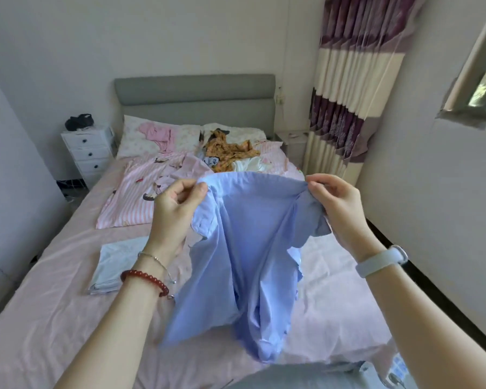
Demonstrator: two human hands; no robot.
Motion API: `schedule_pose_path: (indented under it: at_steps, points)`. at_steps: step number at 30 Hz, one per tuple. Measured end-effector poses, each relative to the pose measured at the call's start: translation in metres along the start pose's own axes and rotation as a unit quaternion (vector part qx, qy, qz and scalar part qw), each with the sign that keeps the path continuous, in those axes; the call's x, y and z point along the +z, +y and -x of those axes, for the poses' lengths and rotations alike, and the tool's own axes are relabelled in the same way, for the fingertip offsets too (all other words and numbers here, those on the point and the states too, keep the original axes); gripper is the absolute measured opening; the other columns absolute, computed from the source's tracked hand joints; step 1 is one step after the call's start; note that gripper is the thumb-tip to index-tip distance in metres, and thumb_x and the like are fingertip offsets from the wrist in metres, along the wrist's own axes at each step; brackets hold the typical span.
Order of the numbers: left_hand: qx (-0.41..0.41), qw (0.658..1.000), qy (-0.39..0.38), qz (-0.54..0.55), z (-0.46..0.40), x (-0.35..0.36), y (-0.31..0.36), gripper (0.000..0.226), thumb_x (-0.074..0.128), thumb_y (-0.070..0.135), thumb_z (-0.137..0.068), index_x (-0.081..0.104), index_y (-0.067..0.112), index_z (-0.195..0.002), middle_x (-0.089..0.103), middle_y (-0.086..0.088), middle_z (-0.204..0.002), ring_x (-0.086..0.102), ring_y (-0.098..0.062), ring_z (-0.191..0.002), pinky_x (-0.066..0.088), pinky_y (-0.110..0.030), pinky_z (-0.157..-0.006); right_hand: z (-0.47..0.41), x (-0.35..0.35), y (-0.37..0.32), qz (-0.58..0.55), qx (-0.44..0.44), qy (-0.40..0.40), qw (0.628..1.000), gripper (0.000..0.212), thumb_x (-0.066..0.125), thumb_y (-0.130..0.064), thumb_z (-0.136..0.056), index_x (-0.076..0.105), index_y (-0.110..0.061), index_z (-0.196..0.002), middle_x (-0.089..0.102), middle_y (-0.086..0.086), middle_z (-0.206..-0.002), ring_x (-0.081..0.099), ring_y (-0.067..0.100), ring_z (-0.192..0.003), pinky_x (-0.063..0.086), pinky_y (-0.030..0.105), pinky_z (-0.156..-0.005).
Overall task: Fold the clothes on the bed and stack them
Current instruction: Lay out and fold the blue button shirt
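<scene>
Holding the blue shirt point(244, 248) up by its top edge, I have my left hand point(177, 203) pinching one shoulder corner and my right hand point(334, 203) pinching the other, fingers curled tight on the cloth at both ends. The shirt hangs between my hands and below them, its hem just about brushing the pink sheet of the bed point(54, 318), though I cannot tell whether it truly touches.

Below and outside my left hand lies a folded pale garment point(115, 265), flat on the bed; I take it for the start of the stack. Well beyond both hands, toward the headboard, an orange patterned garment point(230, 150) lies in a heap with white clothes beside it, and a pink garment point(157, 134) sits on a pillow beyond my left hand. So I judge the task early on.

The risks as I see them: the shirt hangs bunched with deep vertical creases, so laying it down as it is would trap wrinkles and a twisted sleeve. My pinches are shallow, near the seam edges, and a quick shake could slip a corner free. Lowering it too far toward my left could also drag over and disturb the folded pale garment.
</scene>
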State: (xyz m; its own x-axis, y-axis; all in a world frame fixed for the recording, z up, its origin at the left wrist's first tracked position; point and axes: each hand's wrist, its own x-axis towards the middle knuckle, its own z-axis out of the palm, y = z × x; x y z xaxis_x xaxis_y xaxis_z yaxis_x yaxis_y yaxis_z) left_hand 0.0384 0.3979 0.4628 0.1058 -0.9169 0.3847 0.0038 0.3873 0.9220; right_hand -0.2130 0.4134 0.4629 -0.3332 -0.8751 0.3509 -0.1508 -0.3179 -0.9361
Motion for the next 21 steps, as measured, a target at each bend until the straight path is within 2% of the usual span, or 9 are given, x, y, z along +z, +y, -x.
schedule_pose_path:
  at_steps: [3, 7, 11, 16, 21]
  points:
    - [0.097, 0.994, 0.044, 0.012, -0.020, 0.008, 0.042, 0.012, 0.062, 0.016, -0.087, 0.062, 0.023, -0.078, 0.065, 0.017, -0.064, 0.057, 0.002, -0.064, 0.045, -0.015, -0.062, -0.013, 0.000, -0.040, -0.023, -0.094, 0.040, 0.995, 0.023, 0.060, -0.007, -0.087, 0.067, -0.027, -0.081, 0.065, -0.013, -0.074, 0.057, 0.000, -0.070, 0.045, 0.018, -0.066]
    - [0.203, 0.975, 0.089, 0.030, -0.039, 0.015, 0.104, 0.007, 0.062, 0.026, -0.082, 0.063, 0.028, -0.076, 0.062, 0.017, -0.060, 0.054, -0.001, -0.061, 0.044, -0.016, -0.060, -0.023, 0.005, -0.100, -0.028, -0.212, 0.084, 0.973, 0.018, 0.059, -0.013, -0.084, 0.065, -0.030, -0.082, 0.063, -0.020, -0.068, 0.054, 0.000, -0.066, 0.046, 0.017, -0.064]
    - [0.264, 0.957, 0.116, 0.029, -0.056, 0.022, 0.143, 0.010, 0.062, 0.024, -0.085, 0.061, 0.027, -0.075, 0.058, 0.013, -0.063, 0.049, -0.001, -0.058, 0.042, -0.016, -0.057, -0.036, 0.010, -0.143, -0.037, -0.293, 0.132, 0.946, 0.018, 0.056, -0.010, -0.086, 0.063, -0.027, -0.082, 0.061, -0.019, -0.070, 0.053, -0.001, -0.065, 0.045, 0.014, -0.064]
    - [0.270, 0.954, 0.128, 0.015, -0.084, 0.035, 0.139, 0.015, 0.062, 0.019, -0.087, 0.061, 0.026, -0.073, 0.058, 0.011, -0.063, 0.049, -0.002, -0.058, 0.042, -0.016, -0.055, -0.071, 0.021, -0.147, -0.050, -0.307, 0.157, 0.937, 0.013, 0.056, -0.010, -0.087, 0.064, -0.019, -0.087, 0.061, -0.021, -0.071, 0.054, -0.005, -0.067, 0.044, 0.011, -0.067]
    - [0.238, 0.962, 0.129, -0.031, -0.137, 0.057, 0.079, 0.017, 0.064, 0.023, -0.084, 0.060, 0.028, -0.069, 0.056, 0.018, -0.053, 0.045, 0.003, -0.050, 0.037, -0.009, -0.050, -0.130, 0.042, -0.092, -0.008, -0.254, 0.146, 0.956, 0.015, 0.057, -0.013, -0.088, 0.063, -0.027, -0.084, 0.059, -0.019, -0.071, 0.053, -0.006, -0.064, 0.043, 0.011, -0.067]
